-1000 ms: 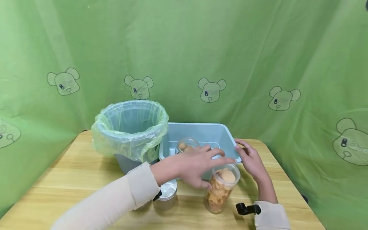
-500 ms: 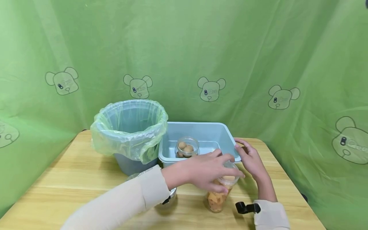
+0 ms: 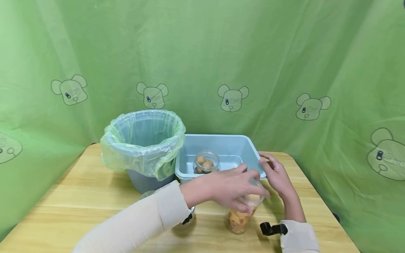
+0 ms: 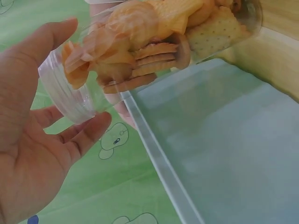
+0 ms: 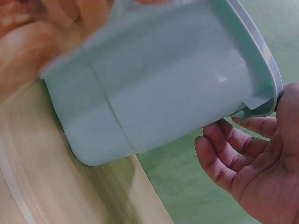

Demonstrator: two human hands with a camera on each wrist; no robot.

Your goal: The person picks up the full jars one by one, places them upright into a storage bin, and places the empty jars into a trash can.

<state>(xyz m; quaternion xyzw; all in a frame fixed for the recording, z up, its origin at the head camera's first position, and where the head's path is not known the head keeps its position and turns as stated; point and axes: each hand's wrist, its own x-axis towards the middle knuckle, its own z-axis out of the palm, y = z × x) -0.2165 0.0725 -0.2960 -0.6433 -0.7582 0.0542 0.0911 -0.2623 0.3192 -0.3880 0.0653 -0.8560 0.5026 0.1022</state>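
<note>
My left hand (image 3: pixel 227 189) reaches across and grips the rim of a clear plastic jar (image 3: pixel 238 222) of orange biscuits, standing on the table. The left wrist view shows thumb and fingers around the jar's lidless mouth, with ridged and square biscuits (image 4: pixel 212 39) inside. With the right hand (image 3: pixel 278 177) I hold the right front corner of a light blue basin (image 3: pixel 223 144). From the right wrist, curled fingers (image 5: pixel 217 161) show under the basin's rim. A small clear jar (image 3: pixel 206 165) with several round brown pieces stands inside the basin, at its front left.
A bin (image 3: pixel 148 181) with a pale green liner (image 3: pixel 142 158) stands left of the basin, close against it. Under my left forearm a small container (image 3: pixel 186 226) is mostly hidden. Green cloth (image 3: pixel 196 52) hangs behind the wooden table (image 3: pixel 79 207).
My left hand has moved right and slightly down onto the biscuit jar's top, uncovering the small jar in the basin. The right hand stays at the basin's corner.
</note>
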